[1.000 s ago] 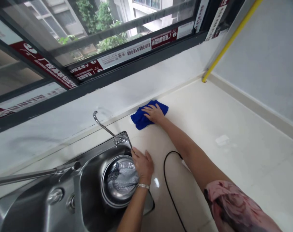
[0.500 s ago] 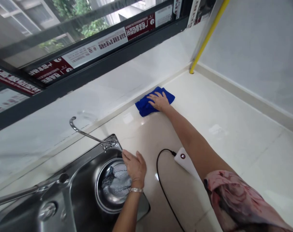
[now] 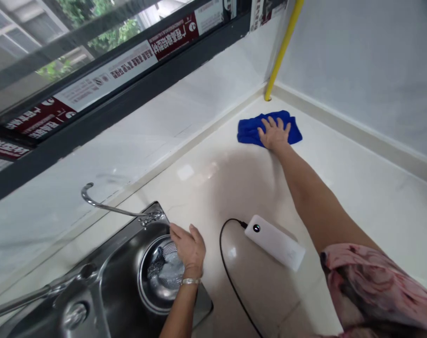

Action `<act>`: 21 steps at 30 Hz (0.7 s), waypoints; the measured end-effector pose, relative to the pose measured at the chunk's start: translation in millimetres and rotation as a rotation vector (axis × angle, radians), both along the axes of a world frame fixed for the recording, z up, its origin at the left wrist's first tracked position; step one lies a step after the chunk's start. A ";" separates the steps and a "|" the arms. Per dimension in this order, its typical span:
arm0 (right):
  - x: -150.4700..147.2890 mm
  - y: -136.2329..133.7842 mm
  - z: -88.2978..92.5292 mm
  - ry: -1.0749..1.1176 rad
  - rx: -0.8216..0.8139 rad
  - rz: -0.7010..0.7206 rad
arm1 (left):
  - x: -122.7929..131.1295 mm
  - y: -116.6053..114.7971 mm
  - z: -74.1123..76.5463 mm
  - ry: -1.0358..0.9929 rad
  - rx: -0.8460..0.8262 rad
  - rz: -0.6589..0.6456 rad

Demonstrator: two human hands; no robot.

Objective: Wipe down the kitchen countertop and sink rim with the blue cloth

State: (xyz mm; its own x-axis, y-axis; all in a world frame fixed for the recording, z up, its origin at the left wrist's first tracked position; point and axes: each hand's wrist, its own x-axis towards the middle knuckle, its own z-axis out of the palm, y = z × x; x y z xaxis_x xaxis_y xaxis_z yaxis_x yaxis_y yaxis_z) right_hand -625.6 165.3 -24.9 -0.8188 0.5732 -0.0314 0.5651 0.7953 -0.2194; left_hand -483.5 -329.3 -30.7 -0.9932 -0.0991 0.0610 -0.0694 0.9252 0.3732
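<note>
Flat on a blue cloth (image 3: 248, 130), my right hand (image 3: 275, 134) presses with its fingers spread. The cloth lies on the pale countertop (image 3: 199, 206), close to the back corner. My left hand (image 3: 188, 246), wearing a bracelet at the wrist, is over the right edge of the steel sink (image 3: 120, 263). Its fingers are stretched out with nothing in them; whether it touches the rim I cannot tell. Below it in the sink sits a metal bowl (image 3: 142, 277) with a perforated strainer and some wet-looking cloth or plastic inside, partly hidden by the hand.
A white power bank (image 3: 277, 244) with a black cable (image 3: 222, 256) lies on the counter between my arms. A thin curved faucet (image 3: 111, 208) rises at the sink's back corner. A yellow pipe (image 3: 282, 56) stands in the corner. The window frame (image 3: 129, 89) runs along the back wall.
My right hand has slid the blue cloth to the right along the counter, toward the corner with the yellow pipe. My left hand stays by the sink edge. The view has shifted slightly right.
</note>
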 end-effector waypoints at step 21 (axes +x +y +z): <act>305.5 21.2 39.9 -0.177 0.017 -0.566 | -13.7 16.1 1.9 0.017 0.017 0.033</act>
State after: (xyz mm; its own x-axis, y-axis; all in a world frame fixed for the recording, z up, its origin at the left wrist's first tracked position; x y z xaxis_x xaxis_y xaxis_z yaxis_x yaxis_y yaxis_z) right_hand -320.1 186.5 15.0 -0.3690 0.9207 -0.1267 0.9292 0.3623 -0.0732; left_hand -497.2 -313.2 -28.9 -0.9882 -0.1333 0.0756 -0.0937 0.9160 0.3902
